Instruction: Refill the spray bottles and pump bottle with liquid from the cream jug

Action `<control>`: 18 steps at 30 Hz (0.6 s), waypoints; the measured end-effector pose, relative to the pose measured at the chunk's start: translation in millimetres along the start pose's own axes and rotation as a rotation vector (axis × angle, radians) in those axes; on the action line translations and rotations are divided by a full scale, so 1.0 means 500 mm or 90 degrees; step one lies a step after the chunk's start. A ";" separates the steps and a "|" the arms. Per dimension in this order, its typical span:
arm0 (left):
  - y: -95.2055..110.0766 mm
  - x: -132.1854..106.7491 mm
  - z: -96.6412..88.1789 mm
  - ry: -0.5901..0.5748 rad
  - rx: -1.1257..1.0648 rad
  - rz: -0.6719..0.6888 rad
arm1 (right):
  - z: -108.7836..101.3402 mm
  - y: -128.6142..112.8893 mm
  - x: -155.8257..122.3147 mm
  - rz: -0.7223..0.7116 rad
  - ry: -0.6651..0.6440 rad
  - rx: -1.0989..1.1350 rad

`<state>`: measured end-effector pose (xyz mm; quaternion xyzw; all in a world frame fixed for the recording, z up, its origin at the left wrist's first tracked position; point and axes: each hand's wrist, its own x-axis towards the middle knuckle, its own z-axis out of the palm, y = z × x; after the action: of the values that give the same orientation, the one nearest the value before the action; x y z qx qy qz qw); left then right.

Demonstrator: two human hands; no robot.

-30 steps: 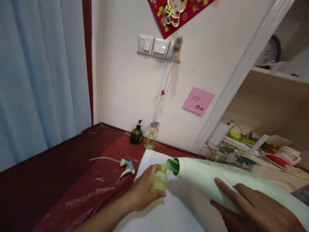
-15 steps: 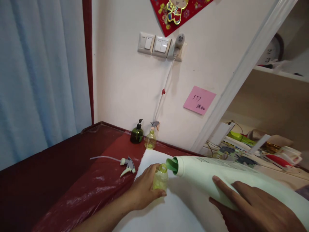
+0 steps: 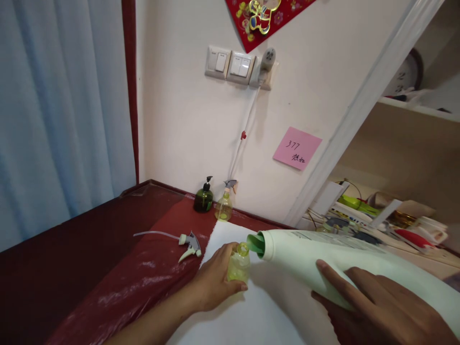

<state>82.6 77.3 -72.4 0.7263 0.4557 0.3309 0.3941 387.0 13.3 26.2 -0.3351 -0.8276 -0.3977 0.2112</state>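
Note:
My left hand [image 3: 217,278] is wrapped around a small translucent yellow-green spray bottle [image 3: 238,268], its top off and its mouth facing up. With my right hand [image 3: 384,297] I grip a large pale green detergent bottle [image 3: 305,256], tipped nearly level. The green spout of that bottle sits right beside the small bottle's mouth; I cannot make out any stream between them. Left of my left hand, a grey and white trigger sprayer head [image 3: 190,246] with its thin tube lies on the red table covering.
A dark green pump bottle [image 3: 203,196] and another yellow-green spray bottle [image 3: 224,206] stand against the wall. A white sheet [image 3: 262,306] lies under my hands. On the right is a cluttered shelf [image 3: 391,223]; a blue curtain [image 3: 61,115] hangs on the left.

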 end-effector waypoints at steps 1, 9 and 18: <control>0.001 0.000 -0.001 0.000 0.001 -0.003 | 0.000 0.000 0.000 -0.003 0.007 0.006; 0.007 -0.003 -0.004 -0.004 -0.011 -0.010 | -0.003 -0.001 0.006 0.006 0.013 0.025; 0.005 -0.003 -0.001 0.002 -0.011 -0.004 | -0.008 0.005 0.003 -0.021 0.002 0.013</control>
<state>82.5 75.2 -69.8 0.7209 0.4558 0.3347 0.4006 388.3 11.9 30.7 -0.3183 -0.8368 -0.3931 0.2095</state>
